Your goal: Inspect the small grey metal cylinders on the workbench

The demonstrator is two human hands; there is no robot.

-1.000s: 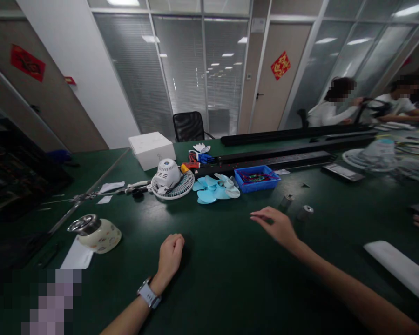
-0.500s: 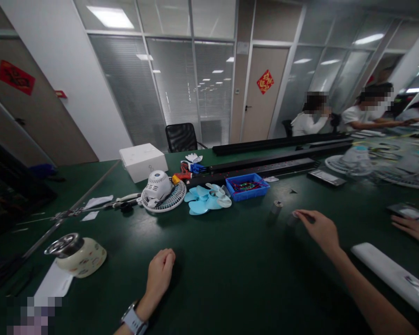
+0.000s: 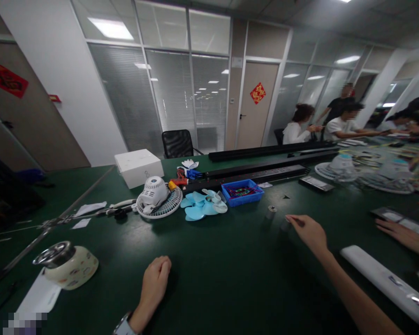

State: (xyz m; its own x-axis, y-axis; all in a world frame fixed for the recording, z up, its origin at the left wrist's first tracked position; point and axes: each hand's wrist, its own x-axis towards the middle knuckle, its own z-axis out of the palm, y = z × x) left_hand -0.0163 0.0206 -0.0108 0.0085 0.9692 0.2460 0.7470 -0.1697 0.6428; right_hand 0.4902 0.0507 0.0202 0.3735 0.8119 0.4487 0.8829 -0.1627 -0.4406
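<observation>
My left hand [image 3: 156,278], with a watch [image 3: 124,325] on the wrist, rests closed in a loose fist on the green table; nothing shows in it. Farther right, my right hand [image 3: 307,232] pinches the top of a small grey metal cylinder [image 3: 285,224], dark and blurred, at the tabletop. A similar metal cylinder [image 3: 272,211] stands upright just left of it, apart from my fingers. Beyond it lie a blue bin [image 3: 245,200] of coloured wires and light-blue fan blades [image 3: 199,207].
A fan motor housing on its grille [image 3: 154,191] lies near a white box [image 3: 138,167]. At left a cream flask [image 3: 75,267] stands tilted in view. On the right are a long white case [image 3: 380,279] and another person's hand [image 3: 401,236]. Black rails [image 3: 265,172] run along the back.
My view has shifted a little right and up, so everything sits slightly farther left and lower. A standing person in dark clothing now shows at the back right. Both hands keep their poses.
</observation>
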